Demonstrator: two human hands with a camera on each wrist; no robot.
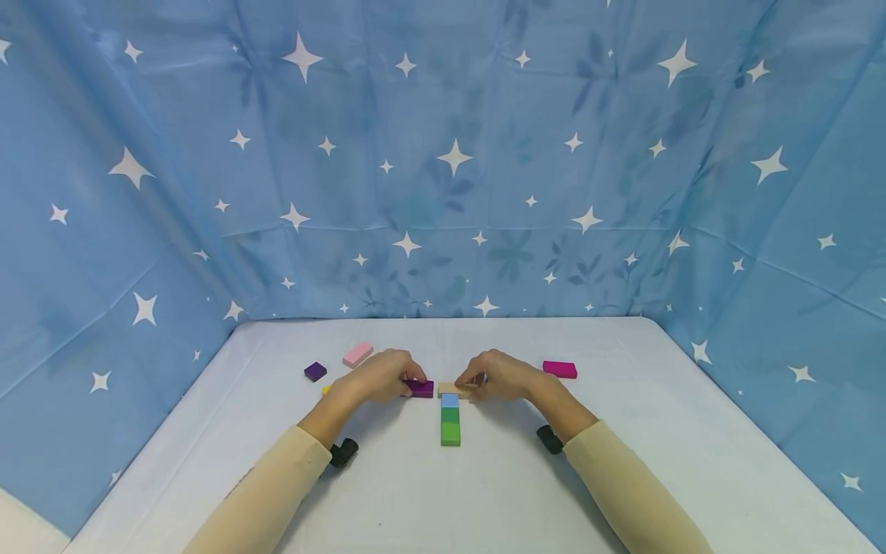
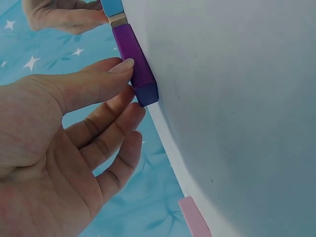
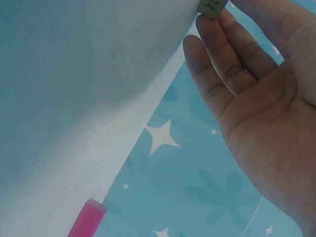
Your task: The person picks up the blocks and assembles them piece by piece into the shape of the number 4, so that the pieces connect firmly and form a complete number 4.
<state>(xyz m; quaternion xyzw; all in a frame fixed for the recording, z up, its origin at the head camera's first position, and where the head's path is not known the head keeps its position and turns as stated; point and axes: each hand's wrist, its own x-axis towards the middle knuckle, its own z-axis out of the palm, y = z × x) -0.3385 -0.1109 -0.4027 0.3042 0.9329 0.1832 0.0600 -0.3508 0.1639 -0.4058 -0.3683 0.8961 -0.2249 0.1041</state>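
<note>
The left hand (image 1: 383,375) pinches a purple block (image 1: 421,389) between thumb and fingers; in the left wrist view the thumb lies on the side of the purple block (image 2: 135,59). The right hand (image 1: 504,375) grips a tan wooden block (image 1: 450,389) lying just right of the purple one, with a small gap between them in the head view. At the top of the right wrist view, the fingers hold the wooden block's end (image 3: 212,8), marked with digits. A column of blue (image 1: 450,401) and green (image 1: 451,431) blocks runs toward the person from the wooden block.
A pink block (image 1: 358,355), a small dark purple block (image 1: 315,372) and a partly hidden yellow block (image 1: 326,391) lie on the left of the white table (image 1: 512,492). A magenta block (image 1: 560,369) lies at the right. Behind hangs a blue star-patterned curtain (image 1: 443,192).
</note>
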